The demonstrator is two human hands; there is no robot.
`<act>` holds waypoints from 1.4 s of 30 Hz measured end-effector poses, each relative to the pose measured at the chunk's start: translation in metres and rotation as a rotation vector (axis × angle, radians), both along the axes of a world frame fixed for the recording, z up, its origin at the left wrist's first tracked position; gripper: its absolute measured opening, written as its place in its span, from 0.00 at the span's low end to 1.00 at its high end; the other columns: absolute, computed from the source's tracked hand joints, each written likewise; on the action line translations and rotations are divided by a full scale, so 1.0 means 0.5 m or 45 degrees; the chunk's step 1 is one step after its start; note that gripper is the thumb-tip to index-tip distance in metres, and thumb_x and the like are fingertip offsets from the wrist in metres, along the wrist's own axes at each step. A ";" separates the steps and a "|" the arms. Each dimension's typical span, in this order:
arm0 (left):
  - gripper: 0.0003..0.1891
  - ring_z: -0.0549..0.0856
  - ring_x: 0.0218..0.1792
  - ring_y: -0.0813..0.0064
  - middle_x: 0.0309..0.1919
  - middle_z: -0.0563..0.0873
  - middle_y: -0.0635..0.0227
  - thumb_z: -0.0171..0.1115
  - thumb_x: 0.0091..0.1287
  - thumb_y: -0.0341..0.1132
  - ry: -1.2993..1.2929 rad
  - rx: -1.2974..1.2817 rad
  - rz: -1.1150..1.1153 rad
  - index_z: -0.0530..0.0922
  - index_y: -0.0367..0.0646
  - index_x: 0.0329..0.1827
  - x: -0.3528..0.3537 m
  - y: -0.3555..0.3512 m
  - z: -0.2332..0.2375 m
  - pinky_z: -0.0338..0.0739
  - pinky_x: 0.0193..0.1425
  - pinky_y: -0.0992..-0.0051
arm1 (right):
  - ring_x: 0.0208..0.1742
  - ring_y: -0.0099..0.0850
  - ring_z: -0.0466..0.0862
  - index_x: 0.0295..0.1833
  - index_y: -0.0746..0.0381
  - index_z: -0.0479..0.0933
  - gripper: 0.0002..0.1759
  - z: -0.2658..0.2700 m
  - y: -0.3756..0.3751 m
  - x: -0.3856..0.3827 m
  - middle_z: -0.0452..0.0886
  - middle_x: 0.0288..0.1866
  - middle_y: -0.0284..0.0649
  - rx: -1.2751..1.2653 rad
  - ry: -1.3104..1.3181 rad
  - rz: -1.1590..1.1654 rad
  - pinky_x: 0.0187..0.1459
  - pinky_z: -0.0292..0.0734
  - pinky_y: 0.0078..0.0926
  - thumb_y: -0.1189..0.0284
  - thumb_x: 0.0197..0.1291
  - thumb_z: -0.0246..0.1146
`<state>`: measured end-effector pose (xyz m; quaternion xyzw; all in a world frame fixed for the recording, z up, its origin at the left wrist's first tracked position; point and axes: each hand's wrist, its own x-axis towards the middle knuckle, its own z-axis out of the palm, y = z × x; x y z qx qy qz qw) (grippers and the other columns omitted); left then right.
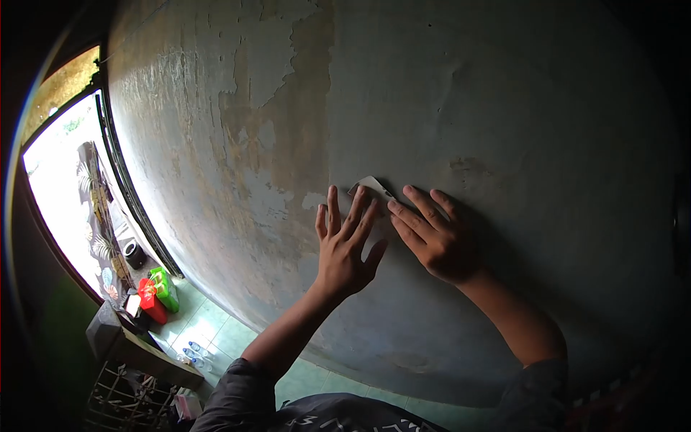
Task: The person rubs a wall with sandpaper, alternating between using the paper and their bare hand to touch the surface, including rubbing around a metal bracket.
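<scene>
A small pale piece of paper (373, 186) with dark marks along its lower right edge lies against the grey wall (504, 108). My left hand (348, 248) is spread open on the wall, its middle fingertips over the paper's lower left part. My right hand (437, 237) has its fingers stretched out flat, the index fingertip right by the paper's lower right corner. Left of my hands the wall's paint is peeling, with a ragged edge and brownish bare patches. A small scuffed spot (469, 165) shows above my right hand.
At the left is a bright doorway (61, 187) with a patterned curtain (104, 223). Red (151, 301) and green (165, 289) bags stand on the tiled floor (306, 381) near several clear bottles (194, 353). A rack (126, 396) is at the lower left.
</scene>
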<state>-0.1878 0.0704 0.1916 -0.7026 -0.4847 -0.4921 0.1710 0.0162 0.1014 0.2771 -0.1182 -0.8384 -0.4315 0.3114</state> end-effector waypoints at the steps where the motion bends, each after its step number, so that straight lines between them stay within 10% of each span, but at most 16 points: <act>1: 0.45 0.46 0.87 0.37 0.87 0.60 0.59 0.75 0.64 0.44 0.005 -0.015 0.032 0.65 0.50 0.84 0.012 0.000 -0.002 0.39 0.84 0.35 | 0.74 0.40 0.80 0.50 0.60 0.88 0.10 -0.005 -0.008 0.010 0.89 0.63 0.36 -0.057 0.027 -0.027 0.70 0.76 0.50 0.69 0.69 0.66; 9: 0.48 0.44 0.87 0.37 0.87 0.56 0.50 0.75 0.63 0.39 -0.075 0.125 0.257 0.60 0.45 0.86 0.069 0.054 0.022 0.36 0.81 0.29 | 0.81 0.65 0.68 0.68 0.66 0.78 0.19 -0.167 -0.089 0.302 0.76 0.77 0.55 -0.014 0.955 -0.435 0.78 0.62 0.63 0.70 0.78 0.59; 13: 0.39 0.48 0.88 0.46 0.87 0.60 0.59 0.70 0.66 0.35 -0.268 0.270 0.283 0.68 0.56 0.84 0.054 0.087 0.107 0.30 0.83 0.36 | 0.84 0.58 0.64 0.79 0.70 0.66 0.25 -0.329 -0.116 0.428 0.65 0.82 0.60 0.012 1.473 -0.604 0.82 0.58 0.57 0.72 0.82 0.52; 20: 0.33 0.53 0.88 0.51 0.86 0.63 0.59 0.70 0.69 0.39 0.249 0.472 0.136 0.76 0.60 0.79 0.110 0.098 0.134 0.33 0.87 0.43 | 0.87 0.57 0.58 0.83 0.69 0.60 0.30 -0.409 -0.104 0.501 0.60 0.85 0.59 0.063 1.330 -0.767 0.83 0.55 0.58 0.63 0.85 0.47; 26: 0.32 0.50 0.88 0.51 0.88 0.56 0.60 0.60 0.78 0.42 -0.133 0.581 0.414 0.66 0.58 0.85 0.053 0.148 0.382 0.39 0.88 0.46 | 0.87 0.56 0.58 0.84 0.68 0.59 0.31 -0.413 -0.104 0.508 0.59 0.86 0.58 0.101 1.276 -0.778 0.83 0.55 0.58 0.63 0.84 0.47; 29: 0.33 0.50 0.88 0.52 0.88 0.55 0.62 0.63 0.76 0.43 0.582 0.611 0.146 0.66 0.61 0.84 0.146 0.108 0.352 0.41 0.88 0.44 | 0.86 0.56 0.60 0.83 0.68 0.60 0.31 -0.425 -0.102 0.510 0.60 0.86 0.58 0.046 1.311 -0.735 0.83 0.56 0.57 0.64 0.84 0.47; 34: 0.34 0.50 0.88 0.51 0.88 0.55 0.59 0.57 0.79 0.44 -0.200 0.562 0.465 0.59 0.57 0.87 -0.012 0.186 0.502 0.42 0.88 0.44 | 0.84 0.61 0.63 0.82 0.70 0.62 0.30 -0.440 -0.106 0.518 0.62 0.83 0.63 -0.021 1.316 -0.671 0.80 0.58 0.61 0.65 0.82 0.49; 40: 0.31 0.49 0.89 0.54 0.89 0.55 0.64 0.61 0.77 0.43 0.609 0.538 0.105 0.67 0.71 0.84 0.131 0.104 0.355 0.37 0.89 0.44 | 0.85 0.59 0.62 0.81 0.69 0.64 0.29 -0.447 -0.100 0.523 0.63 0.84 0.61 0.006 1.275 -0.624 0.82 0.56 0.62 0.66 0.82 0.49; 42: 0.29 0.50 0.88 0.55 0.88 0.57 0.64 0.56 0.80 0.42 0.319 0.587 0.332 0.67 0.65 0.84 0.083 0.141 0.396 0.39 0.89 0.48 | 0.85 0.58 0.61 0.82 0.69 0.63 0.29 -0.450 -0.104 0.525 0.62 0.84 0.60 -0.033 1.285 -0.627 0.82 0.56 0.60 0.67 0.82 0.49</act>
